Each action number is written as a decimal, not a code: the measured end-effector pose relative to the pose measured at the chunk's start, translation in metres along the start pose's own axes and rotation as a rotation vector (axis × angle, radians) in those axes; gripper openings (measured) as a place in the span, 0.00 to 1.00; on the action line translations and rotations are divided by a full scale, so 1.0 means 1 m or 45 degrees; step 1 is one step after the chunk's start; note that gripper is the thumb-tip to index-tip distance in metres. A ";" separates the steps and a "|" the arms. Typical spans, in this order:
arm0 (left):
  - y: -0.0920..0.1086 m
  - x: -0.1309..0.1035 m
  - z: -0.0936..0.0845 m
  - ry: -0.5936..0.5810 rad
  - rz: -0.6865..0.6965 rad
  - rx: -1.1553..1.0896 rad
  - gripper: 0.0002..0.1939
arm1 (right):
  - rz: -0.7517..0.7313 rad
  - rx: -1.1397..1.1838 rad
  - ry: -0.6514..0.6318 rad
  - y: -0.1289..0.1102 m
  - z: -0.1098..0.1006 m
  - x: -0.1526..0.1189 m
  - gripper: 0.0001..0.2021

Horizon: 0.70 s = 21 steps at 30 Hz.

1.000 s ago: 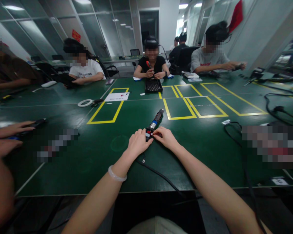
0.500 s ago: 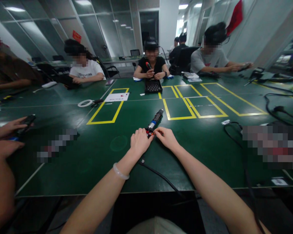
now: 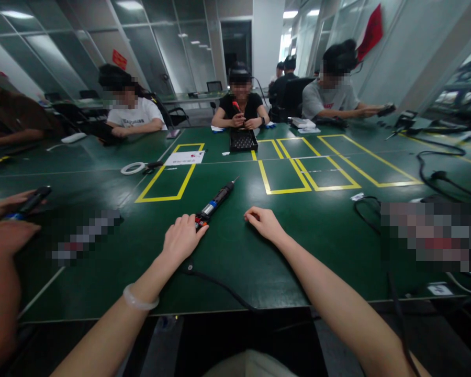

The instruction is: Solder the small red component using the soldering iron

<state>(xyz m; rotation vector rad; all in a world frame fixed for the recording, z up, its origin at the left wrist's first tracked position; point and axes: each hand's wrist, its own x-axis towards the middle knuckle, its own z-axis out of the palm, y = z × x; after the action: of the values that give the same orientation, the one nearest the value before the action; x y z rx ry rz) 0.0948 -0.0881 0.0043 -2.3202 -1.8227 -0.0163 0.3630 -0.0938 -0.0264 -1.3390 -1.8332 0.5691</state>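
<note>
My left hand point(image 3: 183, 236) is closed around the rear part of what looks like an electric screwdriver point(image 3: 212, 205), lying low over the green table. Its dark body has a blue and silver section, with red parts near my fingers. A thin bit at its front end points forward and right. My right hand point(image 3: 264, 222) rests apart from it, to the right, with thumb and fingers pinched together. Whatever those fingertips may hold is too small to make out. Below my left hand, a black cable point(image 3: 223, 287) with a small round end runs toward the table edge.
Yellow tape rectangles point(image 3: 284, 191) mark the green table point(image 3: 220, 246). A white sheet point(image 3: 185, 157) and a white tape roll point(image 3: 132, 168) lie further off. Across from me a person has a black tray point(image 3: 243, 141). A neighbour's hand point(image 3: 8, 209) holds a dark tool at left. Cables lie at right.
My left hand has moved left with the screwdriver, away from my right hand. The thin bit now shows at its tip. My right hand stays nearly in place, fingers pinched.
</note>
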 end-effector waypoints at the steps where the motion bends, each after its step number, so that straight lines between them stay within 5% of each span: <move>1: -0.009 -0.002 0.001 -0.016 -0.030 0.010 0.31 | 0.005 0.002 -0.008 0.000 0.000 0.000 0.08; 13: -0.119 -0.006 0.013 -0.102 -0.330 0.055 0.38 | 0.017 0.032 -0.034 0.000 -0.001 -0.001 0.08; 18: -0.136 -0.006 0.013 -0.081 -0.369 0.095 0.36 | 0.030 0.032 -0.043 -0.002 -0.001 -0.001 0.08; 21: -0.133 -0.010 0.012 0.076 -0.318 0.216 0.34 | 0.049 0.019 -0.054 -0.004 -0.002 -0.001 0.08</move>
<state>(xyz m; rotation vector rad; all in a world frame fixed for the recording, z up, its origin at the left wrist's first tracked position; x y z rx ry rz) -0.0367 -0.0656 0.0103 -1.9492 -1.9877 0.0323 0.3628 -0.0963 -0.0228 -1.3647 -1.8370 0.6348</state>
